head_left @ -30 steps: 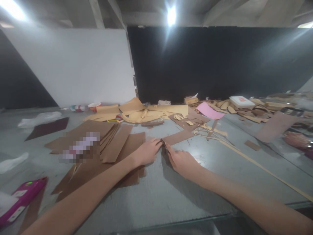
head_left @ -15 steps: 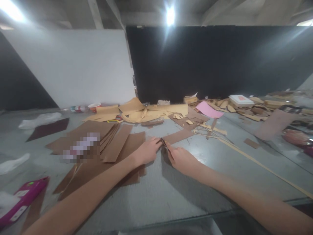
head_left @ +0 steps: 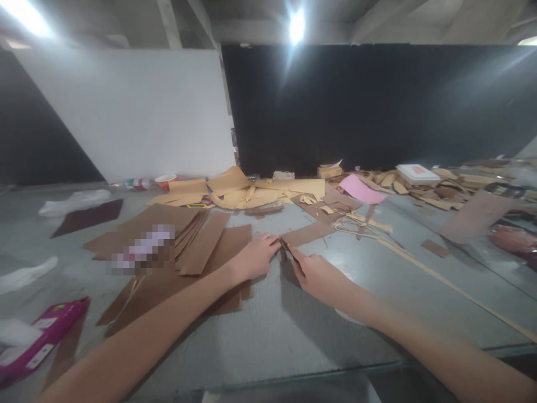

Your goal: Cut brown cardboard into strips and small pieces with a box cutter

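Note:
My right hand [head_left: 318,274] is closed round a slim dark tool [head_left: 296,253], its tip pointing up and left; blur hides what kind it is. Opposite it, my left hand [head_left: 257,257] is bent with its fingertips together at the tool's tip. Whatever those fingers pinch is too small to make out. Just beyond both hands lies a flat brown strip [head_left: 310,233]. Left of my left hand, brown sheets and cut strips [head_left: 205,243] are piled on the grey table [head_left: 268,347], partly under my forearm.
A magenta object [head_left: 46,338] lies at the left front beside white plastic. Tan sheets [head_left: 268,193], a red-and-white cup [head_left: 166,181] and a pink sheet [head_left: 361,189] stand or lie along the back. Thin tan strips [head_left: 419,268] trail rightward; scraps and a white box [head_left: 417,173] crowd the far right.
The whole view has shifted slightly, with things now a little further right. My right hand and the dark tool sit slightly further from my left hand's palm, the tip still at the left fingertips.

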{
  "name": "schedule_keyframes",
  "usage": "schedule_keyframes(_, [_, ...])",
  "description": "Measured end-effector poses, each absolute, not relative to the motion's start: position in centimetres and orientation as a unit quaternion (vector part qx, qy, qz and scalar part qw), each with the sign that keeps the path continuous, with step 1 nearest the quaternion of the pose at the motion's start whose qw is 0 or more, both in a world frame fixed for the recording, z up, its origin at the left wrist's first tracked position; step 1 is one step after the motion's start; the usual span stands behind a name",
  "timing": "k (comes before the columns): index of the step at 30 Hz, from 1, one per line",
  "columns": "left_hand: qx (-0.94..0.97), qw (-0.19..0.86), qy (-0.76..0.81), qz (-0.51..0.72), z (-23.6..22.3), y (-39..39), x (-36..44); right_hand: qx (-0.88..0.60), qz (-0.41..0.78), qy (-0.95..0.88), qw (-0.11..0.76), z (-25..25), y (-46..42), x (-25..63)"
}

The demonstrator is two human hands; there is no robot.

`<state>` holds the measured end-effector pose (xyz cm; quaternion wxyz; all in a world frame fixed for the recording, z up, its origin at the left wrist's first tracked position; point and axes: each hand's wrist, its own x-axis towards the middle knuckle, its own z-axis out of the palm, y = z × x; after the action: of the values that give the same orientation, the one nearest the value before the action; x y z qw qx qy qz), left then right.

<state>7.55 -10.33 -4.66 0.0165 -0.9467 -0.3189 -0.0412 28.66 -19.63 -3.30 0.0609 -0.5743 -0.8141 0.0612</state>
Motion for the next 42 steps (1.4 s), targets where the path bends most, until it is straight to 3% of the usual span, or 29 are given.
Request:
schedule_keyframes(34, [-0.945, 0.005, -0.322, -0.064, -6.0, -9.4, 6.9, -0.598, 0.059, -0.796, 0.068, -4.2, -24.7, 31.8])
schedule_keyframes(42, [-0.939, -0.002, -0.303, -0.160, -7.1, -8.2, 6.7, -0.459, -0.021, -0.888, 0.021, -5.1, -26.5, 31.5])
